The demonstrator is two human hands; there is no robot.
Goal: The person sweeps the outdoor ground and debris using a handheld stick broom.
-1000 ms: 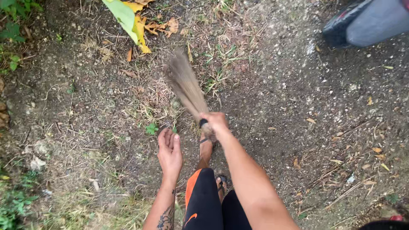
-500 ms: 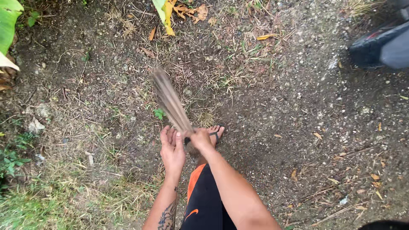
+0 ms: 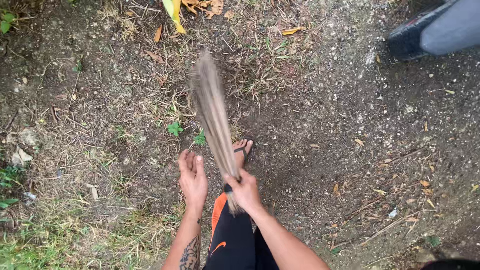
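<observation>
Broom [image 3: 212, 112] in right-hand fingers [image 3: 240, 187]

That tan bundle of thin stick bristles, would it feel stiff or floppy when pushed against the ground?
The tan stick-bristle hand broom probably flexes at its fanned tip yet stays firm where the right hand grips the bound end. It looks light, as one hand lifts it. Its rough bristles seem unlikely to slip.
</observation>
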